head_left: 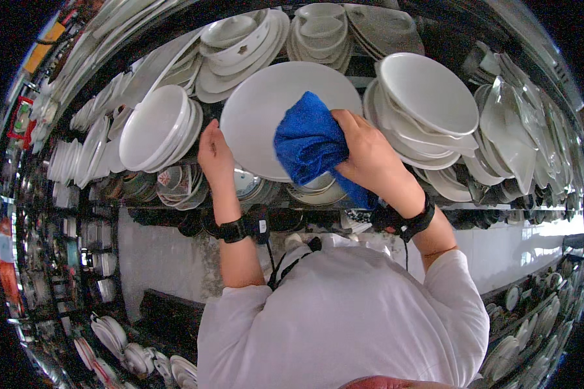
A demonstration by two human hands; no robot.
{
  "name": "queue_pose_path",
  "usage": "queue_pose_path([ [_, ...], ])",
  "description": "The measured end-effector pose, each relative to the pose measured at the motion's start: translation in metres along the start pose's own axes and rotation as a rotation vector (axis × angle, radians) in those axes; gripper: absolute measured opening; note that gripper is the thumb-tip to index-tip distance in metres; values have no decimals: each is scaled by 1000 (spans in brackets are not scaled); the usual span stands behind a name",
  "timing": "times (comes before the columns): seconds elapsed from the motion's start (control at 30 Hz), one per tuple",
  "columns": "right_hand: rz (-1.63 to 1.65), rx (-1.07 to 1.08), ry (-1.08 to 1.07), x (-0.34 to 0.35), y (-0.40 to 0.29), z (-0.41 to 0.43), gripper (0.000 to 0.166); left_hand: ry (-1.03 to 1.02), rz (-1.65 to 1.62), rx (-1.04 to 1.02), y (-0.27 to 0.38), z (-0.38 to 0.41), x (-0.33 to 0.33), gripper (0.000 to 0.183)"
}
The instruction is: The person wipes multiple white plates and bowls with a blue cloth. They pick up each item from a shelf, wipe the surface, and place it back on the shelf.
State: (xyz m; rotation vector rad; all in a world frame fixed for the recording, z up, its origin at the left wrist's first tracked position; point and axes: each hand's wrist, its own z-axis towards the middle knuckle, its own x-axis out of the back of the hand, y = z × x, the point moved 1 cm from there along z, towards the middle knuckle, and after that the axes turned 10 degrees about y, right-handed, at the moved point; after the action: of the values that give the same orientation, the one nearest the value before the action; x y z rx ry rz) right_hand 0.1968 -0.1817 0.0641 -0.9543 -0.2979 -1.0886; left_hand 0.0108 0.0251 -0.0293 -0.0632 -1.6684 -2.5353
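Note:
A large white round plate (pixel 253 116) lies in front of me on a shelf of dishes. My right hand (pixel 370 155) grips a bunched blue cloth (pixel 309 138) over the plate's right half, and one end of the cloth hangs down past the plate's near edge. Whether the cloth touches the plate cannot be told. At the plate's left edge is my left hand (pixel 216 150), upright with its palm turned towards the rim; its fingers look close together, and any contact with the rim is unclear. Smaller bowls and plates show partly beneath the near edge.
Stacked white bowls (pixel 153 129) stand close on the left, and a tall stack topped by an oval white bowl (pixel 428 92) on the right. Behind the plate are more bowls and plates (pixel 321 29). Below the shelf edge (pixel 467 206), dark dishes show. More dishes line shelves at both sides.

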Motion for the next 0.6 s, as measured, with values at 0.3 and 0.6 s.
queue_pose_path([
  [0.3,-587,251,-308,-54,-23,10,89,-209,-222,278,-82,46,-27,48],
  [0.6,-509,276,-440,-106,-36,33,80,-363,-606,546,-70,41,-31,72],
])
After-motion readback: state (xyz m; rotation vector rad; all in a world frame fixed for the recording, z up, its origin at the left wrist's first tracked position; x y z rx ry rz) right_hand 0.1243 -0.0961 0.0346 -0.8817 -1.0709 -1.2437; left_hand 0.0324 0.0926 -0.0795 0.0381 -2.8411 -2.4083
